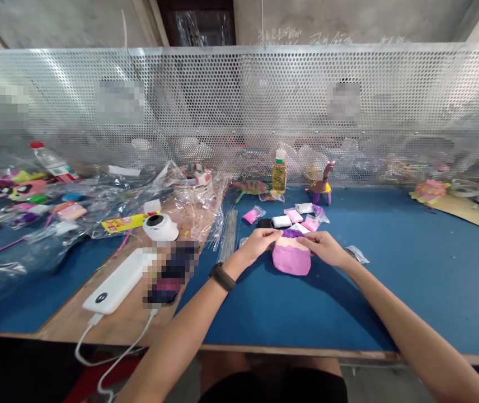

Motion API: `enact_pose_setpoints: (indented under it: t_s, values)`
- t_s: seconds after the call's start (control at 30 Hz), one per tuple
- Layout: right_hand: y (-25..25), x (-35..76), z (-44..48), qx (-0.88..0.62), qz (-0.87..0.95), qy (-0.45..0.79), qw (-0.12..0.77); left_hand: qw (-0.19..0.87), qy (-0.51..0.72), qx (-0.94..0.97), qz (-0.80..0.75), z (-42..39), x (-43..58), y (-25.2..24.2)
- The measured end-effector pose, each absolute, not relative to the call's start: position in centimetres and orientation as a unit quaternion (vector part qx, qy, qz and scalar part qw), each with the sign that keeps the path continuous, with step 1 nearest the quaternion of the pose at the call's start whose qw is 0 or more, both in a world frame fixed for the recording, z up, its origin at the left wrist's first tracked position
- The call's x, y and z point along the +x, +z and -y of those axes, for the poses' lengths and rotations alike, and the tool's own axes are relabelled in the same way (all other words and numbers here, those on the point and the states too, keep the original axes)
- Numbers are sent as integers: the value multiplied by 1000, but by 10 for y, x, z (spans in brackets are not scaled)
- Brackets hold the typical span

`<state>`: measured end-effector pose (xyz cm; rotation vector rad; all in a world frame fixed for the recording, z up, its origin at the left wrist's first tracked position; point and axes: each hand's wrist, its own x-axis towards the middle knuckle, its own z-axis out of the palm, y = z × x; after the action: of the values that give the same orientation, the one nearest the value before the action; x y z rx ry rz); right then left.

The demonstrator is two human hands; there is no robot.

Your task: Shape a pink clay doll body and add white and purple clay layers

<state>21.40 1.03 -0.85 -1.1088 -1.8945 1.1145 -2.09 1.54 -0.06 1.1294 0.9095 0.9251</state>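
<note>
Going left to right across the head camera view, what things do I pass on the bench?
Red-capped bottle → white power bank → wire bundle → left hand → pink clay piece → right hand → cardboard sheet.

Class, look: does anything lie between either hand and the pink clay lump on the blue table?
Nothing visible does: the left hand and right hand both pinch the pink clay lump at its top edge.
</note>
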Motion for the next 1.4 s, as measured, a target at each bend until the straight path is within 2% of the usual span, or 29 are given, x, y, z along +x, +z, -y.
enact_pose_setpoints:
  t_s: [0.2, 0.27, 0.47, 0.63, 0.8, 1.0, 1.17, 1.4]
  values:
    - [-2, 211, -9, -470, 645, 435, 417, 687, 306, 539, -381, -13, -25, 1]
    - [1, 211, -8, -477, 604, 468, 435, 677, 319, 538, -387, -13, -24, -1]
    - [-4, 205, -6, -471, 570, 580, 344, 653, 413, 493, -401, -17, -20, -5]
    - [-7, 200, -4, -467, 531, 587, 393, 692, 371, 468, -404, -16, -19, -2]
    - [-7, 197, -2, -469, 510, 627, 358, 688, 387, 452, -416, -15, -17, -5]
    - [-9, 194, -2, -454, 484, 643, 381, 720, 384, 426, -390, -18, -17, -10]
    - [-3, 193, 1, -462, 470, 665, 351, 712, 398, 427, -389, -17, -17, -9]
    - [-5, 195, 1, -460, 528, 616, 360, 686, 429, 447, -383, -19, -18, -6]
